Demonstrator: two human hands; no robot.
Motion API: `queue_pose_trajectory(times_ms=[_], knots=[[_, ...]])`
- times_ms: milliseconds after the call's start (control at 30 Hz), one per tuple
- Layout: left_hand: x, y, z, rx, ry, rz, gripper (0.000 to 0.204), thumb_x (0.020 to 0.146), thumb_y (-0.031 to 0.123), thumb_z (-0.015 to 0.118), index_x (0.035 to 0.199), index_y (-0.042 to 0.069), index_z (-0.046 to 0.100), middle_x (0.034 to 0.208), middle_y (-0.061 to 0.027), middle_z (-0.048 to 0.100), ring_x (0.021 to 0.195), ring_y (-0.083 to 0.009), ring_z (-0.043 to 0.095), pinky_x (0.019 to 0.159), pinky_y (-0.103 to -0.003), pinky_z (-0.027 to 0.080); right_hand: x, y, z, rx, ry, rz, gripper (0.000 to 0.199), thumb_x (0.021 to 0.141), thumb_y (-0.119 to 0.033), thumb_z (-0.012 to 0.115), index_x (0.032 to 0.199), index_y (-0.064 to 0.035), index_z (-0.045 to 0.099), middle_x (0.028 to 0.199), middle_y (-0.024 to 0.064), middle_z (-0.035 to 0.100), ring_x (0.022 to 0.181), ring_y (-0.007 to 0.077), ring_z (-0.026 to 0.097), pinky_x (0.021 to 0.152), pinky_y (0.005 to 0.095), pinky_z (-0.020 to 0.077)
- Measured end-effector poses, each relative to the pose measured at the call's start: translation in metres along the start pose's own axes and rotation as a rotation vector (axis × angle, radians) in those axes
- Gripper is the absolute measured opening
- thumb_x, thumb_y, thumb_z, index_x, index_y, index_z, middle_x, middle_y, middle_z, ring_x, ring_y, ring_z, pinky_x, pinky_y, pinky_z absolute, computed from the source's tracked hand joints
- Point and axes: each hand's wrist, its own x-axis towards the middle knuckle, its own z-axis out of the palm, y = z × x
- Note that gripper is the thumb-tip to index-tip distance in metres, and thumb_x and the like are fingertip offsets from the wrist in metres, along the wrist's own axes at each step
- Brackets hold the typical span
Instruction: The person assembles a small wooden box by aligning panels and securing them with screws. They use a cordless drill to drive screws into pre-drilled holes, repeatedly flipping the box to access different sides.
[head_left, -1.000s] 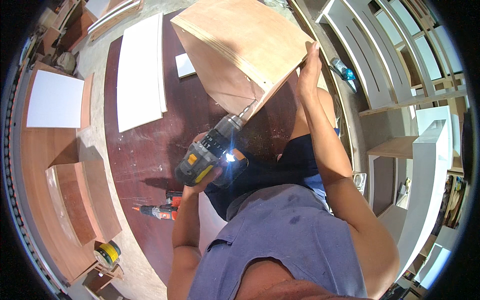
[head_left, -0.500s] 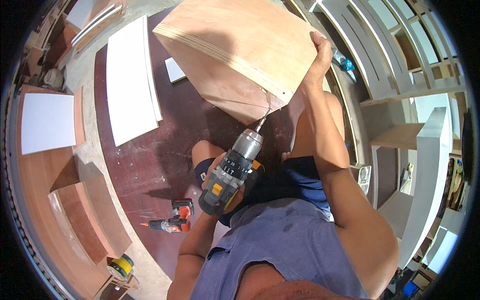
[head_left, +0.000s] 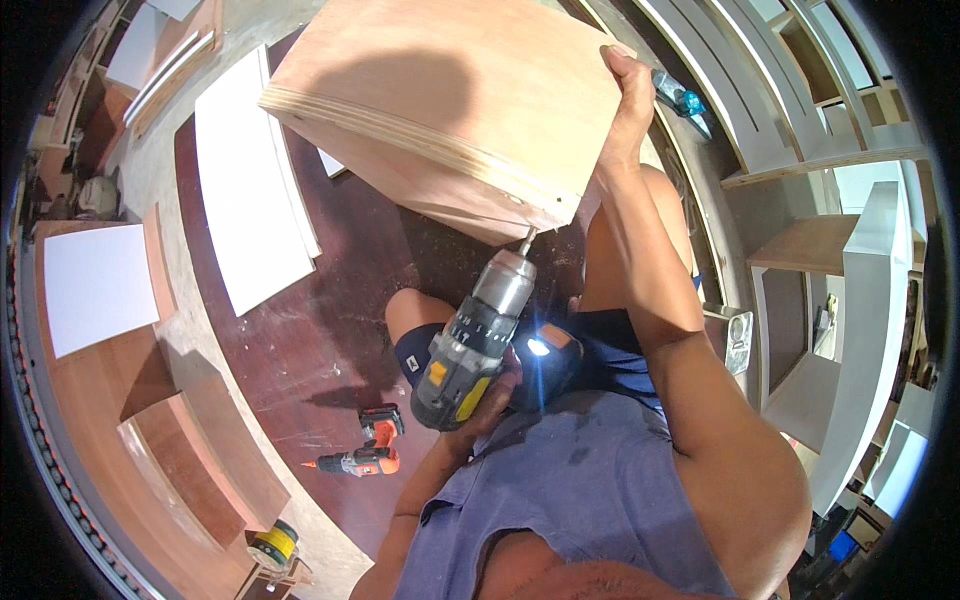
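My left hand (head_left: 493,402) is wrapped round the handle of a black and grey cordless drill (head_left: 462,345), whose small lamp shines. The drill's bit (head_left: 529,238) meets the near lower corner of a pale plywood box (head_left: 470,70); whether it drives a screw is too small to tell. The box stands tilted in front of me, its layered plywood edge facing me. My right hand (head_left: 628,100) grips the box's right edge, thumb near the top corner. Its fingertips are partly hidden behind the panel.
An orange and black drill (head_left: 365,455) lies on the dark red board (head_left: 290,350) at my left. White panels (head_left: 240,180) lie beyond it. A shelf unit (head_left: 860,300) stands on the right, and a teal tool (head_left: 683,100) lies near my right hand.
The drill has turned in my left hand, and its lamp now shows. Its bit reaches closer to the box corner, with less of it visible. The box appears slightly shifted leftward and tilted; the view has moved too.
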Motion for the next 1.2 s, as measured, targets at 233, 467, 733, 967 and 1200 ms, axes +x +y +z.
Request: queue_pose_trajectory(times_ms=[233,467,733,967,1200], knots=[[0.017,-0.001,-0.011,-0.168,-0.044,0.077,0.051,0.085,0.006,0.072,0.132,0.006,0.053,0.108,-0.0076,0.066,0.094,-0.0168,0.064,0.083,-0.032,0.052,0.005,0.020,-0.001,-0.122,0.064,-0.305,0.037,0.098,-0.028,0.045,0.078,0.0021,0.052,0.077,0.0042,0.049,0.075,0.0152,0.043,0.069,0.0324,0.0376],[-0.019,-0.014,-0.061,-0.145,0.213,0.041,0.044,0.082,0.004,0.070,0.125,0.002,0.061,0.112,-0.0086,0.068,0.095,-0.0176,0.064,0.084,-0.031,0.052,-0.018,0.054,-0.016,-0.105,0.001,-0.375,0.099,0.085,-0.072,0.060,0.141,0.0052,0.033,0.131,0.0249,0.047,0.123,0.0331,0.049,0.106,0.0449,0.0389],[-0.060,0.001,-0.111,0.435,0.807,0.253,0.038,0.080,0.006,0.076,0.114,-0.003,0.062,0.107,-0.0088,0.066,0.088,-0.0170,0.061,0.085,-0.033,0.050,-0.036,0.029,-0.055,-0.474,-0.546,-0.307,0.175,0.029,-0.039,0.101,0.154,0.0037,-0.014,0.158,0.0298,0.009,0.149,0.0441,0.012,0.123,0.0498,0.0165],[-0.078,-0.076,-0.211,-0.059,0.842,0.211,0.121,0.077,0.094,0.034,0.160,0.008,0.014,0.157,-0.0169,0.035,0.144,-0.0333,0.031,0.119,-0.053,0.016,-0.047,0.026,-0.058,-0.451,-0.495,-0.245,0.151,0.044,-0.009,0.096,0.156,-0.0005,-0.005,0.151,0.0258,0.030,0.139,0.0377,0.036,0.116,0.0458,0.0349],[-0.078,-0.122,-0.327,-0.286,1.184,0.221,0.056,0.081,0.035,0.074,0.124,0.008,0.051,0.101,-0.0083,0.059,0.083,-0.0237,0.063,0.074,-0.040,0.054,-0.100,0.017,-0.043,-0.511,-0.388,-0.213,0.151,0.047,-0.014,0.097,0.156,0.0004,-0.007,0.157,0.0265,0.015,0.142,0.0395,0.032,0.120,0.0473,0.0275]])
